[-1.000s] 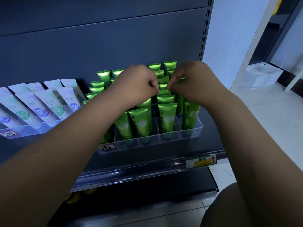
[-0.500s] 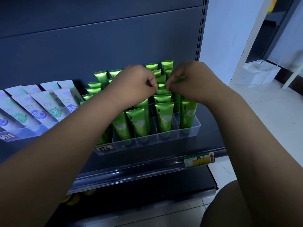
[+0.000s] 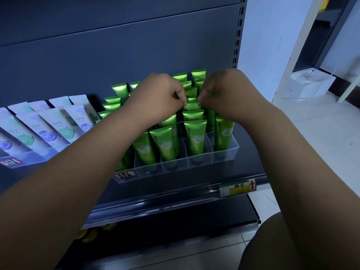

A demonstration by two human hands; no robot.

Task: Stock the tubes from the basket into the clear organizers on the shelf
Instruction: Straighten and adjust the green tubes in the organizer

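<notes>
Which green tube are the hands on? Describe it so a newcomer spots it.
On the dark shelf, find the clear organizer to the right of the white tubes. In its second column from the right, about third from the front, stands the green tube. Unlike its neighbours, its top edge is pinched by the left hand and the right hand, one at each end.

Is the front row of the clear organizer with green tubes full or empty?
Full where visible: four front slots of the clear organizer each hold a green tube; the left arm hides the rest.
</notes>
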